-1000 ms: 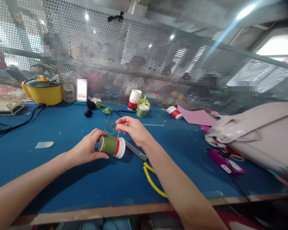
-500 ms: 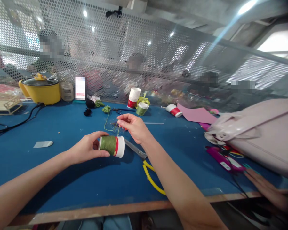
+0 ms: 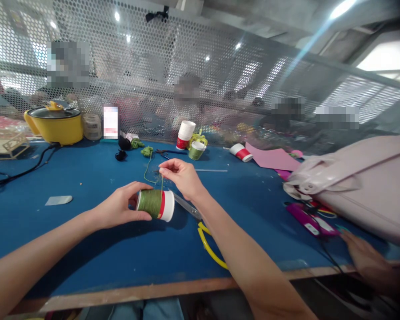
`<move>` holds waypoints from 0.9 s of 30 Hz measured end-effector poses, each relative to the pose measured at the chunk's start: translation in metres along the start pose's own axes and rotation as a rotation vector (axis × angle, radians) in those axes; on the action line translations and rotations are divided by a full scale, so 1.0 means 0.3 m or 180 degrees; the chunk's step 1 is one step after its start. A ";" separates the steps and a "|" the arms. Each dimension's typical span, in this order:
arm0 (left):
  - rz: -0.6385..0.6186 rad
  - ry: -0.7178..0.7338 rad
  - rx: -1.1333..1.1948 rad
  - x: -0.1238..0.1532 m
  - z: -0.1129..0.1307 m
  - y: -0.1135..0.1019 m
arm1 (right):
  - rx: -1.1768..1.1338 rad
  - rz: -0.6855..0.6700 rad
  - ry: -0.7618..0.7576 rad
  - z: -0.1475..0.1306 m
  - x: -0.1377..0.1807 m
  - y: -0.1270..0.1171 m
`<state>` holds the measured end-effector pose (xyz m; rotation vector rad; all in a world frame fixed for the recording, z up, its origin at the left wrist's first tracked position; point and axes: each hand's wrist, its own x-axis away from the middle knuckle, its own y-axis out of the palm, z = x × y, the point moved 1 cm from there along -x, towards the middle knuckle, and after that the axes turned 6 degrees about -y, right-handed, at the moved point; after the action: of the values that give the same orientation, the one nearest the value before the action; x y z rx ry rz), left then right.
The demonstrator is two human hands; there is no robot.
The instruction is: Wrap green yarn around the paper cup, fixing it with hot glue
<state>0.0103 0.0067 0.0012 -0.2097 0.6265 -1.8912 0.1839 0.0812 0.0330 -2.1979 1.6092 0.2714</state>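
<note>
My left hand [image 3: 125, 205] grips a paper cup [image 3: 168, 206] by its base end, thumb and fingers around it. The cup lies on its side in the air, its white rim toward the right. Green yarn [image 3: 150, 202] is wound around most of it, and a red band shows beside the rim. Above the cup, my right hand [image 3: 180, 175] pinches the yarn strand, which runs up taut from the winding. The strand trails back to a small green yarn ball [image 3: 147, 151]. Scissors with yellow handles [image 3: 208, 244] lie partly under my right forearm.
At the back stand a yellow electric pot [image 3: 58, 126], a glass jar [image 3: 92, 126], a lit phone [image 3: 110, 122] and stacked paper cups [image 3: 186, 133]. On the right are pink paper [image 3: 273, 158], a pale bag [image 3: 360, 186], a purple device [image 3: 310, 220] and another person's hand [image 3: 360, 249].
My right hand has shifted slightly left, and the yarn strand is more upright. The cup has turned a little in my left hand. The other person's hand at right has moved slightly.
</note>
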 end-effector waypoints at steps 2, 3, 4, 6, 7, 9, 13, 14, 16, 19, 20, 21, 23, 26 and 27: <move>0.0045 0.0109 -0.0036 0.000 -0.005 -0.001 | -0.0018 -0.0011 0.0037 0.001 0.002 0.002; 0.0068 0.0163 -0.0047 0.001 -0.006 -0.001 | -0.0025 -0.0022 0.0066 0.002 0.003 0.002; 0.0090 0.0215 -0.0059 0.001 -0.007 -0.001 | -0.0028 -0.0041 0.0098 0.002 0.003 0.003; 0.0129 0.0303 -0.0095 0.002 -0.006 -0.002 | -0.0022 -0.0086 0.0155 0.002 0.005 0.005; 0.0143 0.0339 -0.0120 0.003 -0.004 -0.002 | -0.0025 -0.0105 0.0183 0.001 0.005 0.006; 0.0159 0.0404 -0.0177 0.003 0.000 -0.003 | -0.0048 -0.0144 0.0250 -0.002 0.007 0.008; 0.0158 0.0514 -0.0229 0.003 0.003 -0.004 | -0.0018 -0.0216 0.0385 -0.014 0.011 0.014; 0.0167 0.0537 -0.0235 0.003 0.003 -0.005 | 0.0012 -0.0229 0.0410 -0.018 0.013 0.015; 0.0189 0.0580 -0.0253 0.003 0.002 -0.007 | 0.0054 -0.0261 0.0454 -0.026 0.015 0.018; 0.0225 0.0639 -0.0311 0.003 0.002 -0.008 | 0.0086 -0.0292 0.0524 -0.035 0.018 0.021; 0.0237 0.0663 -0.0327 0.003 0.002 -0.009 | 0.0096 -0.0297 0.0552 -0.037 0.019 0.022; 0.0248 0.0687 -0.0340 0.003 0.002 -0.009 | 0.0106 -0.0293 0.0582 -0.040 0.020 0.022; 0.0271 0.0728 -0.0370 0.004 0.003 -0.009 | 0.0123 -0.0289 0.0632 -0.044 0.022 0.024; 0.0294 0.0766 -0.0454 0.005 0.004 -0.010 | 0.0171 -0.0297 0.0654 -0.046 0.022 0.026; 0.0306 0.0779 -0.0480 0.006 0.004 -0.010 | 0.0194 -0.0307 0.0654 -0.046 0.022 0.026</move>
<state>0.0077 0.0056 0.0036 -0.0434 0.9304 -1.7918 0.1775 0.0676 0.0413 -2.3106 1.5852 -0.0322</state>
